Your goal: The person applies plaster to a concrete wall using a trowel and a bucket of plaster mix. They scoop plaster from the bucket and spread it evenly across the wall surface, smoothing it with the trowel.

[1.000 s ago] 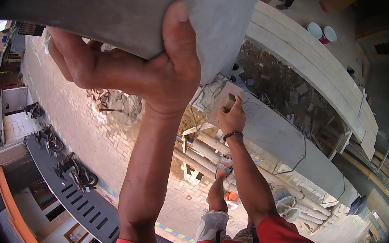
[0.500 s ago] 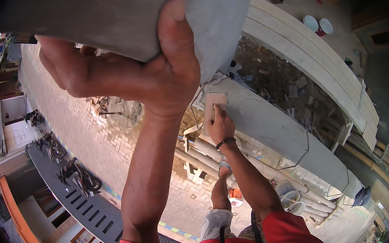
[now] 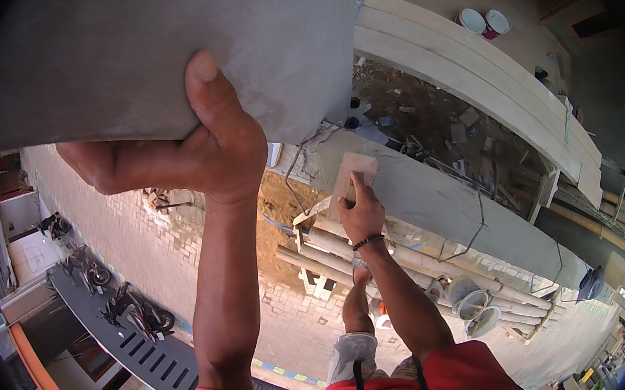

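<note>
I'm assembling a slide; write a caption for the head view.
Left hand gripping the edge of a grey wall, right hand holding a flat board at a ledge.

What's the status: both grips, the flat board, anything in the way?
Left grip on edge of grey column. Right grip holding flat board against grey ledge. Possible obstruction: bent wire across ledge, farther right.

Shows a pale pinkish, rectangular plastering float (image 3: 358,165), partly hidden, lying crosswise over a long, smooth grey cement ledge (image 3: 434,196), close to the ledge's left end, near the foot of a broad, mottled grey plastered pillar (image 3: 291,33).
</note>
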The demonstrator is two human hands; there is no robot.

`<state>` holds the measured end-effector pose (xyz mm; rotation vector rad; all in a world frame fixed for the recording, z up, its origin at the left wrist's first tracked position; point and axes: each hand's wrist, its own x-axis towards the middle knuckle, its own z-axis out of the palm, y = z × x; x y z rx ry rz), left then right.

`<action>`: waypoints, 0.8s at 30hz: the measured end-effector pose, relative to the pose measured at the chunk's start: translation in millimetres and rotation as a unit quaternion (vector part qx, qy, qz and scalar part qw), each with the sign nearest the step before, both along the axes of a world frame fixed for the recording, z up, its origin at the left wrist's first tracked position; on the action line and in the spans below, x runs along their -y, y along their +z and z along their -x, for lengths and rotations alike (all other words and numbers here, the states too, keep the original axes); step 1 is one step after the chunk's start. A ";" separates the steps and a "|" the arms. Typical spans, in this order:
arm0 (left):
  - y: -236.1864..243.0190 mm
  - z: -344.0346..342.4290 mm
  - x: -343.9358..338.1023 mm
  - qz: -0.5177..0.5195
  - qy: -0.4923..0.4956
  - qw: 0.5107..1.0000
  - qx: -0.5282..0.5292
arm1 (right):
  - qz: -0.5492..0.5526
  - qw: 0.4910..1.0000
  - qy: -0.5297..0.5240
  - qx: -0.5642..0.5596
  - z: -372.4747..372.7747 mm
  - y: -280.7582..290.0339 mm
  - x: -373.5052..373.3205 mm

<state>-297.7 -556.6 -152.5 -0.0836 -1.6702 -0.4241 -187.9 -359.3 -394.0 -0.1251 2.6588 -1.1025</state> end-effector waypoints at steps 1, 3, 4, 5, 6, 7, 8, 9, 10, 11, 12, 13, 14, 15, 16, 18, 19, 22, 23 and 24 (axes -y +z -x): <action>1.2 5.0 -4.8 -0.012 -0.029 0.999 -0.016 | -0.020 0.999 -0.012 -0.023 13.8 -9.8 13.3; -0.5 8.5 -9.1 -0.017 -0.042 0.999 -0.029 | -0.056 0.998 -0.029 -0.022 27.2 -22.9 36.4; -1.8 6.4 -5.7 -0.009 -0.025 0.999 -0.029 | -0.071 0.997 -0.034 -0.003 31.0 -24.8 46.7; -2.6 4.7 -4.4 -0.006 -0.015 1.000 -0.023 | -0.087 0.995 -0.040 0.016 34.7 -26.1 50.2; -4.0 3.9 -3.8 -0.003 -0.007 1.000 -0.017 | -0.090 0.994 -0.046 0.029 37.5 -26.9 49.1; -2.5 0.8 -1.2 0.001 -0.001 1.000 -0.004 | -0.088 0.994 -0.047 0.040 39.7 -26.7 51.4; -1.9 -0.2 0.2 0.005 0.005 1.000 0.008 | -0.087 0.994 -0.047 0.052 41.9 -26.4 51.4; -2.9 0.7 0.8 0.012 0.015 1.000 0.004 | -0.093 0.993 -0.055 0.047 44.9 -26.2 44.7; -5.7 -1.7 4.8 0.022 0.030 0.999 0.003 | -0.098 0.992 -0.059 0.045 44.1 -28.4 35.7; -6.6 -1.3 6.3 0.031 0.042 0.999 0.000 | -0.103 0.992 -0.065 0.042 45.4 -26.1 24.2; -6.7 0.2 5.5 0.025 0.022 0.999 -0.005 | -0.109 0.990 -0.069 0.056 45.8 -22.9 8.8; -3.3 2.2 1.5 0.017 0.002 1.000 -0.010 | -0.126 0.987 -0.081 0.053 45.2 -21.8 -8.3; -1.2 2.5 -0.3 0.009 -0.016 1.000 -0.016 | -0.143 0.984 -0.092 0.050 45.0 -21.5 -27.5; -2.3 2.3 0.0 0.017 -0.013 1.000 -0.009 | -0.159 0.980 -0.106 0.046 43.3 -20.8 -50.2; -1.8 1.3 1.1 0.026 -0.008 1.000 -0.003 | -0.175 0.976 -0.119 0.042 39.8 -18.7 -73.0; -2.2 0.5 3.3 0.034 0.002 0.999 0.001 | -0.203 0.966 -0.155 0.039 33.2 -19.9 -115.8; -4.3 0.0 4.5 0.033 0.009 0.999 0.000 | -0.204 0.965 -0.166 0.020 29.1 -17.6 -130.8; -4.8 -0.5 7.1 0.045 0.019 0.999 0.005 | -0.170 0.968 -0.177 -0.044 20.2 -9.1 -143.8; -4.7 -1.2 7.2 0.052 0.019 0.998 0.009 | -0.137 0.974 -0.167 -0.067 16.7 -4.4 -133.1; -4.5 -1.9 7.5 0.053 0.026 0.998 0.012 | -0.102 0.978 -0.156 -0.090 13.9 -0.8 -119.3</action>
